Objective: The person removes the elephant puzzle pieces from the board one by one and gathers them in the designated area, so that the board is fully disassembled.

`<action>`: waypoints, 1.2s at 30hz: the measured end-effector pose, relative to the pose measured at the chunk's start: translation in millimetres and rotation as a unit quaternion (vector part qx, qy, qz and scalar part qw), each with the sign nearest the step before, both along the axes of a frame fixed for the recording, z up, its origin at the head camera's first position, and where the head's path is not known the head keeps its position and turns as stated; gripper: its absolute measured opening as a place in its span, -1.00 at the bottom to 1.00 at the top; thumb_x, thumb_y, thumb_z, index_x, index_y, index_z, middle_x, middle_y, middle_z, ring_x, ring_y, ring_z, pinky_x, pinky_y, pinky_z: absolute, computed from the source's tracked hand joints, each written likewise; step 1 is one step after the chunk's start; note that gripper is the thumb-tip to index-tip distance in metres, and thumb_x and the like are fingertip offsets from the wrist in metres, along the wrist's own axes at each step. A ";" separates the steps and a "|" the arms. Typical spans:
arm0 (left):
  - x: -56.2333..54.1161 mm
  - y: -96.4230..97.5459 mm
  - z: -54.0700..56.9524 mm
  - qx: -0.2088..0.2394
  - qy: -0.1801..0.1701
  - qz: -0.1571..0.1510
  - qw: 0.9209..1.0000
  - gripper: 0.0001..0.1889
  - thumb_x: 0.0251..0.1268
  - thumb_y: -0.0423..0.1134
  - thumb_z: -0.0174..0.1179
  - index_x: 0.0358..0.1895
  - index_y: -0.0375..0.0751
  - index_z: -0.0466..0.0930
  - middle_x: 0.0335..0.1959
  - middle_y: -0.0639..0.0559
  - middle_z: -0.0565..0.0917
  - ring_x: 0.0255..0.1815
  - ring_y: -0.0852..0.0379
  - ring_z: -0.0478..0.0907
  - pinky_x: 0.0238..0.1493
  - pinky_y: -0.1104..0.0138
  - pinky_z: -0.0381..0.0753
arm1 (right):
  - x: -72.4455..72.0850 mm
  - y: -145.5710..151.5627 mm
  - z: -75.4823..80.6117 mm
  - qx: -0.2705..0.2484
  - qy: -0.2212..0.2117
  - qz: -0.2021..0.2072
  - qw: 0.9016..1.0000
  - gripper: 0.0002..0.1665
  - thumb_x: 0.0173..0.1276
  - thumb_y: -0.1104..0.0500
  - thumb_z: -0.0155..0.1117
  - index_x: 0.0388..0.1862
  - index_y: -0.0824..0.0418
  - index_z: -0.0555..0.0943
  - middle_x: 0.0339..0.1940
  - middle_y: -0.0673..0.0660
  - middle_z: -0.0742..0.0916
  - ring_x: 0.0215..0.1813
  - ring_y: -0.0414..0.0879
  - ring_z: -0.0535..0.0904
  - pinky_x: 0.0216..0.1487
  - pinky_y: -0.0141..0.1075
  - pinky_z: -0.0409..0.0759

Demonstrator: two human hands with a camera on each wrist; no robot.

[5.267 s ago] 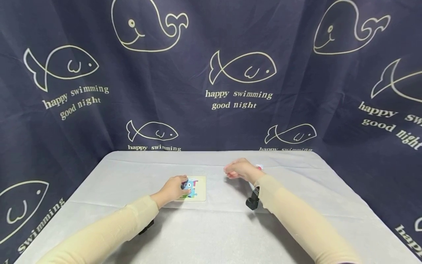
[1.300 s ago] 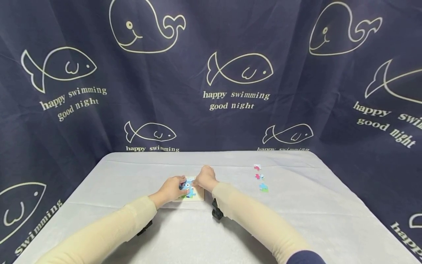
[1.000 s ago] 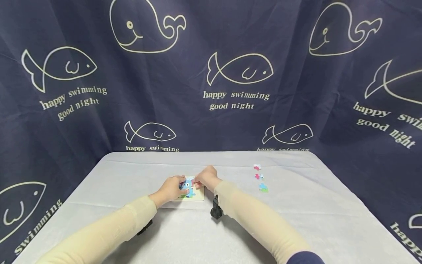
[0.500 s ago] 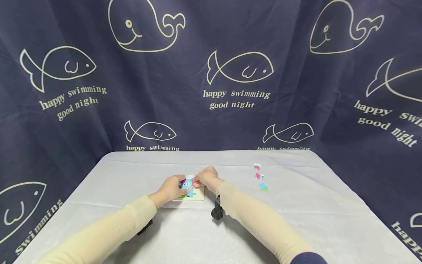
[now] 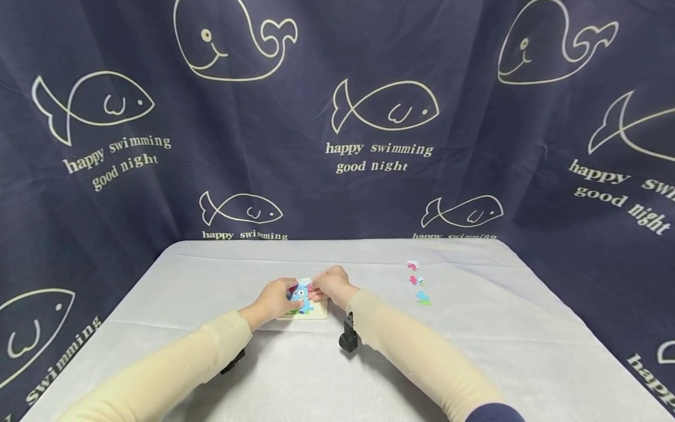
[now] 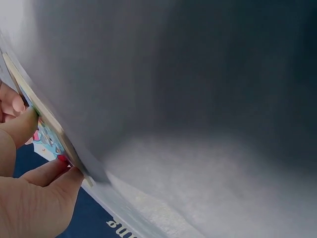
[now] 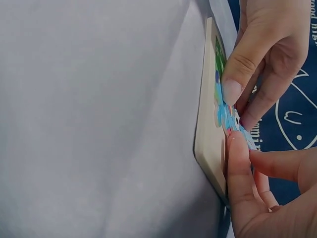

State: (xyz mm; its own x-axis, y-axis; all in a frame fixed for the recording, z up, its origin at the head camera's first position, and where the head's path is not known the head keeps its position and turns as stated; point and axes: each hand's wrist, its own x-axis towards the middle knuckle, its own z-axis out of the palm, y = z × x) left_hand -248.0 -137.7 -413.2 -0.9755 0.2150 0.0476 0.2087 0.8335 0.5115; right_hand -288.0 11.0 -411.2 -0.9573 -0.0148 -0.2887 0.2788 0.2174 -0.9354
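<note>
A pale jigsaw board [image 5: 319, 312] lies on the table with a blue cartoon creature puzzle [image 5: 302, 296] partly assembled in it. My left hand [image 5: 271, 302] holds the board from its left side, its thumb [image 7: 233, 90] pressing on the blue pieces and its fingers at the far edge. At the board's upper right, my right hand [image 5: 333, 282] pinches a small pink-and-blue puzzle piece between thumb and fingertips, right beside the fitted pieces. The fingers cover most of that piece. In the right wrist view, light-blue puzzle pieces [image 7: 246, 135] sit tilted between the two hands.
To the right lie several loose puzzle pieces in a column: a pink-and-white one [image 5: 413, 265], a pink one [image 5: 413, 280] and a blue-green one [image 5: 423, 298]. A light grey cloth [image 5: 369, 375] covers the table. A dark blue fish-print curtain [image 5: 316, 193] hangs behind.
My right hand, earlier over the table to the right, has come left to the board and makes small shifts at its upper right. My left hand stays on the board.
</note>
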 end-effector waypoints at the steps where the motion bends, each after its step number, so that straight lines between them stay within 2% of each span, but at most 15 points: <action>1: -0.3 -0.2 -0.2 0.001 0.000 -0.001 1.000 -0.39 0.12 -0.27 0.39 0.23 -0.50 0.45 0.29 -0.31 0.49 0.35 -0.28 0.37 0.43 -0.02 0.32 | -0.1 -0.1 0.2 0.004 -0.002 -0.001 1.000 -0.89 0.15 0.48 0.31 -0.30 0.47 0.63 -0.44 0.35 0.77 -0.64 -0.13 0.68 -0.40 -0.31 0.75; 8: 1.2 -2.4 -0.2 0.007 0.015 -0.014 1.000 -0.45 0.17 -0.27 0.35 0.19 -0.51 0.48 0.25 -0.34 0.51 0.32 -0.31 0.40 0.38 -0.06 0.36 | 2.6 -2.2 2.3 0.022 -0.007 -0.002 1.000 -0.88 0.16 0.48 0.29 -0.29 0.49 0.63 -0.48 0.33 0.77 -0.68 -0.17 0.65 -0.40 -0.32 0.75; 13: -2.0 0.5 -1.5 0.000 0.016 -0.005 1.000 -0.50 0.21 -0.28 0.30 0.17 -0.52 0.49 0.24 -0.35 0.52 0.32 -0.31 0.40 0.40 -0.05 0.34 | 1.4 -1.4 2.8 0.022 -0.009 -0.004 1.000 -0.89 0.16 0.48 0.28 -0.30 0.51 0.63 -0.44 0.35 0.77 -0.66 -0.15 0.67 -0.41 -0.32 0.75; 20: -3.3 6.2 -0.1 -0.029 0.028 0.005 0.999 -0.48 0.15 -0.30 0.36 0.14 -0.55 0.51 0.21 -0.39 0.53 0.27 -0.30 0.45 0.37 -0.01 0.40 | 0.1 -1.2 4.7 0.022 -0.003 -0.009 1.000 -0.89 0.12 0.49 0.29 -0.34 0.52 0.64 -0.46 0.34 0.77 -0.72 -0.19 0.60 -0.47 -0.36 0.73; 23: -1.7 6.6 1.6 -0.029 0.026 0.009 0.999 -0.46 0.14 -0.30 0.37 0.15 -0.55 0.50 0.21 -0.40 0.53 0.27 -0.31 0.45 0.37 -0.01 0.40 | -0.9 -1.4 3.7 0.013 -0.002 -0.012 1.000 -0.87 0.10 0.50 0.29 -0.32 0.53 0.64 -0.46 0.33 0.77 -0.72 -0.21 0.59 -0.45 -0.38 0.73; 29: -1.1 6.8 0.5 -0.025 0.020 0.011 0.999 -0.44 0.14 -0.29 0.37 0.17 -0.54 0.48 0.21 -0.40 0.52 0.28 -0.31 0.44 0.38 -0.02 0.38 | -1.9 2.1 1.5 -0.038 -0.005 -0.016 0.999 -0.82 0.16 0.47 0.30 -0.23 0.53 0.62 -0.37 0.35 0.77 -0.60 -0.18 0.68 -0.30 -0.35 0.75; 36: -1.0 6.1 -0.4 -0.027 0.014 0.011 0.999 -0.44 0.15 -0.28 0.37 0.19 -0.49 0.49 0.23 -0.37 0.52 0.30 -0.31 0.42 0.38 -0.03 0.38 | -3.7 12.2 6.4 -0.066 -0.006 -0.008 0.998 -0.79 0.18 0.49 0.28 -0.18 0.55 0.62 -0.43 0.28 0.76 -0.56 -0.19 0.68 -0.26 -0.36 0.75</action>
State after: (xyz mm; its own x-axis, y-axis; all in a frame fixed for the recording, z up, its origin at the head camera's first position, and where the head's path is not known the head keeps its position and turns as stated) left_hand -249.0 -131.6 -413.6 -0.9783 0.1971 0.0642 0.2043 0.8642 0.4598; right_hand -291.7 23.2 -404.9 -0.9541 -0.0381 -0.2972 0.2931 0.0876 -0.9521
